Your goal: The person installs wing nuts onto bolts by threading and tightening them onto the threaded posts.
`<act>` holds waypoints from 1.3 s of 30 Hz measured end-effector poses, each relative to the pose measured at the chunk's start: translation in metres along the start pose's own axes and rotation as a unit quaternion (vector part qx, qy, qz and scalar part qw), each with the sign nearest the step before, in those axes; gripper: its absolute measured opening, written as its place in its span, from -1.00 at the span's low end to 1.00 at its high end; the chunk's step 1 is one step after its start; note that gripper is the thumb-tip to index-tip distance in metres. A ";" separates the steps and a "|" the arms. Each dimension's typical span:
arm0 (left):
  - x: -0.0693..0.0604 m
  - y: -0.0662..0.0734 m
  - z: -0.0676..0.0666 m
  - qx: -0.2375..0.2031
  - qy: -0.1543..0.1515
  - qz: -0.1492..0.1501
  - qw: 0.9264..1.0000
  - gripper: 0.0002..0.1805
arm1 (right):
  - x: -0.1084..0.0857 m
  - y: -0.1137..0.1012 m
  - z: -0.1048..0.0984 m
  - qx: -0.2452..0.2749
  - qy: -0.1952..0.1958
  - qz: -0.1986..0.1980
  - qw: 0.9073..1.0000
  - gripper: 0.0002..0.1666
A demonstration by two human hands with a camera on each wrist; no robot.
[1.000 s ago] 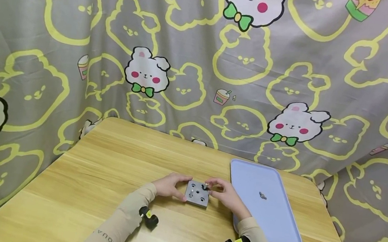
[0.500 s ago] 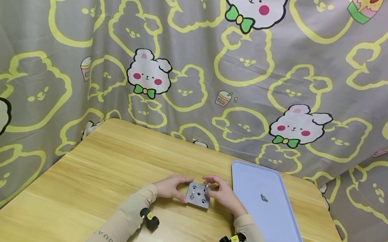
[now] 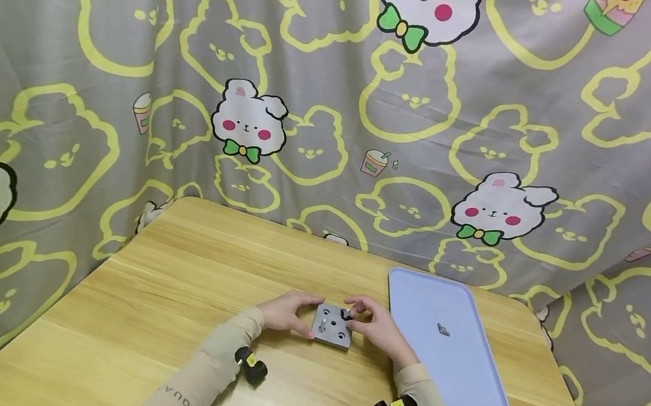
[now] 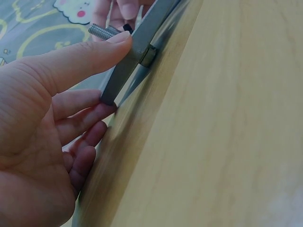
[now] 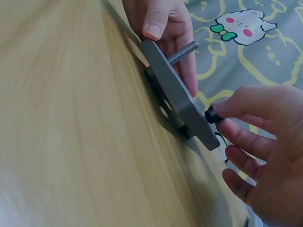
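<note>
Curtained-off booth: cartoon-print curtains around wooden table, three sides.

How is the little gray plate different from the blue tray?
Color: the plate is gray, while the tray is light blue. Size: the plate is small, and the tray is much bigger. Top: the plate has round holes, while the tray shows none and has a raised rim. Holding: the left hand grips the plate, but no hand holds the tray. Both have four sides.
</note>
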State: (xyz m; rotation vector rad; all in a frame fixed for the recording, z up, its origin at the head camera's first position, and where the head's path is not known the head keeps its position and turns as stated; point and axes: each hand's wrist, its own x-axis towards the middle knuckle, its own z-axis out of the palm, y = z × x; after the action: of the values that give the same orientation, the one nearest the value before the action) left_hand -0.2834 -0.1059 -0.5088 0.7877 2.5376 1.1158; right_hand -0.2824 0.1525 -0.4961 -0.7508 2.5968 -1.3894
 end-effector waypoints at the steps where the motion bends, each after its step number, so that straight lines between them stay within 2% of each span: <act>1: 0.000 0.000 0.000 0.001 0.000 0.000 1.000 -0.10 | -0.001 0.000 -0.001 0.004 0.000 0.000 1.000 -0.53; 4: -0.001 0.001 -0.001 0.000 0.001 -0.004 1.000 -0.11 | -0.001 -0.001 -0.002 0.006 -0.001 -0.002 1.000 -0.58; 8: -0.002 0.003 -0.002 0.001 0.000 -0.007 1.000 -0.10 | 0.002 0.000 -0.002 -0.006 0.004 0.015 1.000 -0.56; 11: -0.002 0.004 -0.002 0.001 -0.002 -0.006 1.000 -0.10 | 0.006 0.001 -0.001 -0.015 -0.010 0.017 1.000 -0.50; 15: -0.002 0.004 -0.001 0.000 -0.003 -0.001 1.000 -0.11 | 0.009 0.002 0.001 -0.016 -0.032 0.000 0.999 -0.48; 24: -0.002 0.003 -0.002 0.000 -0.002 -0.006 1.000 -0.11 | 0.006 0.002 0.002 -0.022 -0.002 0.004 1.000 -0.56; 31: -0.002 0.003 -0.004 -0.002 0.000 0.000 1.000 -0.10 | 0.002 -0.003 0.000 -0.019 0.004 -0.003 1.000 -0.65; 35: -0.002 0.003 -0.004 -0.004 -0.001 0.001 1.000 -0.10 | 0.003 0.000 -0.001 -0.023 0.008 0.015 1.000 -0.63; 39: -0.002 0.002 -0.002 0.002 -0.002 0.004 1.000 -0.10 | 0.005 0.005 -0.001 -0.016 -0.007 0.020 1.000 -0.57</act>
State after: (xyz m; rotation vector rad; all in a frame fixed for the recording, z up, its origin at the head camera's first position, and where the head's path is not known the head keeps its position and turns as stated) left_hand -0.2825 -0.1071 -0.5055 0.7999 2.5354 1.1112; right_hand -0.2891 0.1525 -0.4987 -0.7062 2.6141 -1.3310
